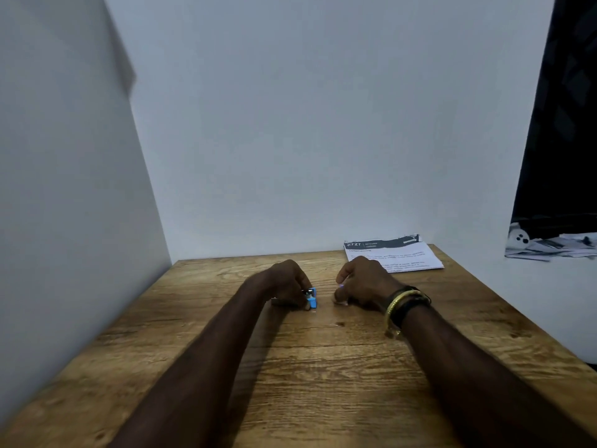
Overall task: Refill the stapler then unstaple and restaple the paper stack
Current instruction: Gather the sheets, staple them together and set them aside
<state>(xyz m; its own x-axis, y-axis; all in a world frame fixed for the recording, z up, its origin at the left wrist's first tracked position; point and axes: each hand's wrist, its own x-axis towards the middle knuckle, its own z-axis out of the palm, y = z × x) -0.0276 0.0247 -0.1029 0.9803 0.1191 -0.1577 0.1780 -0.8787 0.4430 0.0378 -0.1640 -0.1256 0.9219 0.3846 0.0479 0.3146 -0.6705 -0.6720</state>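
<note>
A small blue stapler (312, 298) rests on the wooden table (290, 367) near its middle, with my left hand (289, 281) closed around its left side. Most of the stapler is hidden by the fingers. My right hand (361, 282) lies on the table just right of it, fingers curled over something small and pale (341, 302) that I cannot make out. A printed paper stack (410, 253) with a dark header lies flat at the back right, partly behind my right hand.
White walls close the table at the left and the back. A dark curtain (559, 124) hangs at the right, with cluttered items (549, 244) below it. Gold and black bracelets (403, 305) circle my right wrist.
</note>
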